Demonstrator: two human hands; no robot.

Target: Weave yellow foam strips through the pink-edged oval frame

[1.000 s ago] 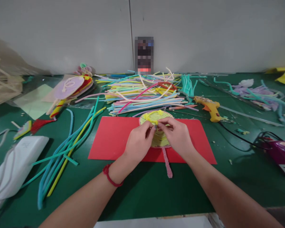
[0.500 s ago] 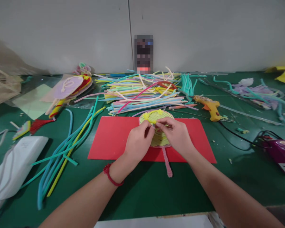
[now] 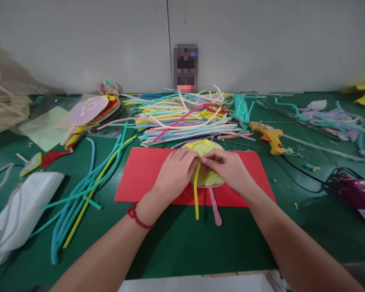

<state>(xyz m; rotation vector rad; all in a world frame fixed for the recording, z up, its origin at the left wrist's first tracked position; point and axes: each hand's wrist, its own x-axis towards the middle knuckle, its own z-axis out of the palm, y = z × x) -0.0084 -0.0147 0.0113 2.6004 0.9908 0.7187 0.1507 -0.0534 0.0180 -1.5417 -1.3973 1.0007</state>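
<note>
A round yellow fan (image 3: 211,178) with a pink-wrapped handle (image 3: 215,207) lies on a red sheet (image 3: 140,174). Over its middle, my left hand (image 3: 178,170) and my right hand (image 3: 228,166) meet with their fingertips pinched together. A yellow pipe cleaner (image 3: 196,194) runs down from between the fingertips, its lower end past the red sheet's front edge. Both hands appear closed on its upper part, which the fingers partly hide. More yellow trim (image 3: 206,142) shows along the fan's top edge.
Behind the sheet lies a pile of coloured pipe cleaners (image 3: 182,121). A yellow glue gun (image 3: 270,138) is at right, its cord leading to a purple power strip (image 3: 360,194). At left are blue-green stems (image 3: 79,198), a white device (image 3: 27,211) and a purple fan (image 3: 88,111).
A length of yellow pipe cleaner now hangs down from my fingers toward the front. My left hand has turned flatter over the fan, and the fingertips stay together.
</note>
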